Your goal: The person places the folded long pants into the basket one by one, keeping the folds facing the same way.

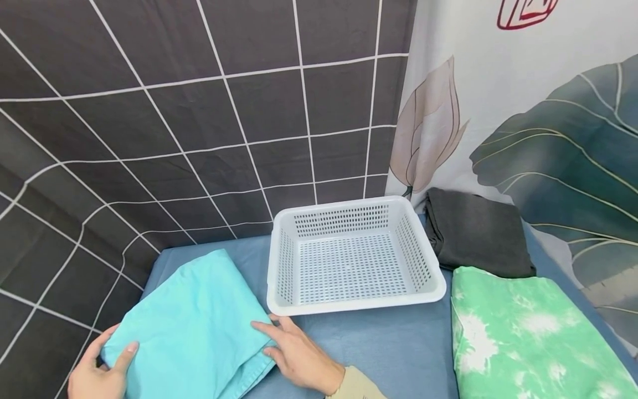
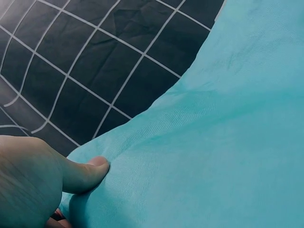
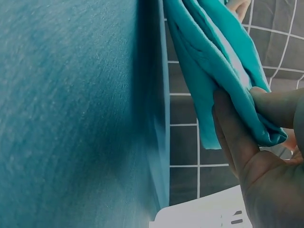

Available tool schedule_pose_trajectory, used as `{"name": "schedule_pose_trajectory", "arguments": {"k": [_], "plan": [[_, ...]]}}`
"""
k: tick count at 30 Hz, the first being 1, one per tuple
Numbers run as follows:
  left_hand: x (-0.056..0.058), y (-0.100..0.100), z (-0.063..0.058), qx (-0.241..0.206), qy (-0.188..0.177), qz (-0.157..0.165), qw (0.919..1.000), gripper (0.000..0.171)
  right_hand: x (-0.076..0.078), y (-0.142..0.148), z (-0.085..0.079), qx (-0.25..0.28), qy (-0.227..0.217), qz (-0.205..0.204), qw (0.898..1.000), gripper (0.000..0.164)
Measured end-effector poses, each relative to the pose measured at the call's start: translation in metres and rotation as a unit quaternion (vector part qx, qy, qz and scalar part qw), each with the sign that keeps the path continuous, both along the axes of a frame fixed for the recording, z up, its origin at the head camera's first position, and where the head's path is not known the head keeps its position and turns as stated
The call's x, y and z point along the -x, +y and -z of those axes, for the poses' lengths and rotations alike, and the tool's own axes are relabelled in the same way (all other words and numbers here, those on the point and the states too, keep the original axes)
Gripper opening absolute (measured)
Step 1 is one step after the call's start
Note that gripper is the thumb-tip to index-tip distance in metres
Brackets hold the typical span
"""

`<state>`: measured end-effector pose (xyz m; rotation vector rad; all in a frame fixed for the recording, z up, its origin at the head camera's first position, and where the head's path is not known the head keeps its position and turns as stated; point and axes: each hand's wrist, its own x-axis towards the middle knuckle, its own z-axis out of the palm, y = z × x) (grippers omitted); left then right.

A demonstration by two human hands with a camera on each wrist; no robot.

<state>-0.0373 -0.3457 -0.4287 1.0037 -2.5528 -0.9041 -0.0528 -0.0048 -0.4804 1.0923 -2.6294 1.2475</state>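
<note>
While I watch from my remote post, the turquoise cloth point(image 1: 189, 316) lies between the person's two hands, over the left end of the blue surface point(image 1: 399, 338), to the left of the white basket point(image 1: 359, 304). I see the left hand point(image 1: 97, 374) pinching the cloth's left corner, thumb on top and fingers mostly hidden beneath. From the right wrist view I find the right hand point(image 1: 304, 354) pinching the folded layers at the cloth's right edge, thumb on one side and long fingers close together on the other. Those fingers are just beside the basket's front rim; I cannot tell whether they touch it. A beige sleeve point(image 1: 356, 385) covers the right wrist. I also cannot tell how much of the cloth's underside rests on the surface. Over on the right I have a folded dark cloth point(image 1: 478, 233) beside the basket and, nearer the camera, a green-and-white cloth point(image 1: 528, 338) meeting its front edge. Behind everything hang a dark gridded curtain point(image 1: 264, 105) and a pale leaf-print curtain point(image 1: 463, 33).
</note>
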Motion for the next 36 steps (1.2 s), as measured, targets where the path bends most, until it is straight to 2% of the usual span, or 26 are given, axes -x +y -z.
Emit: {"name": "schedule_pose_trajectory", "arguments": {"k": [5,16,20,26,32,36], "plan": [[0.001,-0.003,-0.001,-0.017,0.001,-0.006,0.9998,0.061,-0.001,-0.001,-0.002,0.007,-0.004,-0.001,1.000,0.052],[-0.002,-0.006,-0.005,0.009,0.012,-0.006,0.9999,0.058,-0.005,-0.003,-0.006,0.023,0.041,-0.001,0.999,0.050],[-0.002,-0.005,-0.009,0.003,0.015,-0.007,0.9998,0.059,-0.006,-0.002,-0.009,0.029,0.051,0.004,0.998,0.049],[-0.002,-0.002,-0.018,0.002,0.025,-0.018,0.9995,0.060,-0.004,0.001,-0.013,0.039,0.041,0.002,0.998,0.048],[0.001,0.004,-0.030,-0.027,0.015,-0.019,0.9994,0.062,-0.002,0.005,-0.019,0.059,0.033,0.006,0.998,0.048],[0.004,0.006,-0.032,-0.053,0.035,-0.016,0.9979,0.063,0.000,0.008,-0.021,0.082,0.029,0.008,0.996,0.047]]}}
